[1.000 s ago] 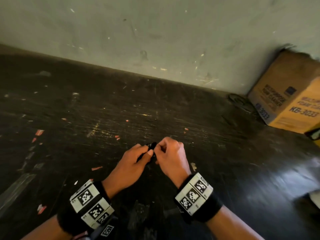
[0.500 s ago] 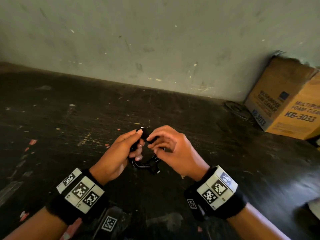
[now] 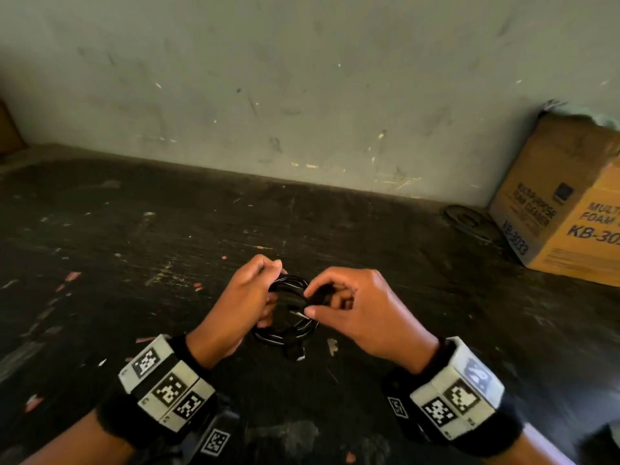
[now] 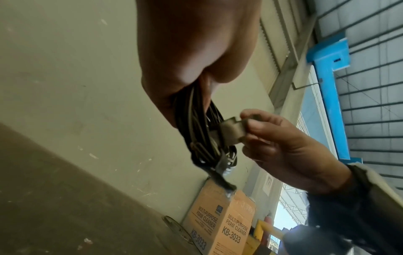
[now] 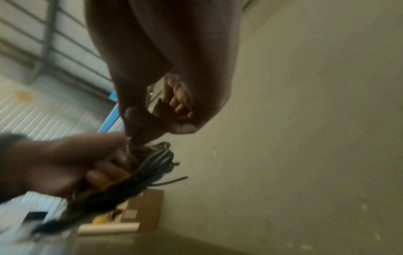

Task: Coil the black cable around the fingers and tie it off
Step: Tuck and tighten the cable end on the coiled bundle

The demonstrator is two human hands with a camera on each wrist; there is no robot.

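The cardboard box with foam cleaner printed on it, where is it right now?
In the head view the cardboard box stands at the far right of the dark table, against the wall, beyond the right hand.

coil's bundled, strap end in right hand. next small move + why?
Probably wrap the strap once around the strands beside the left hand's grip. The left hand holds the black cable as a finished coil above the table, and the right hand pinches the strap at the coil's edge. A plug end hangs loose, so the coil looks untied.
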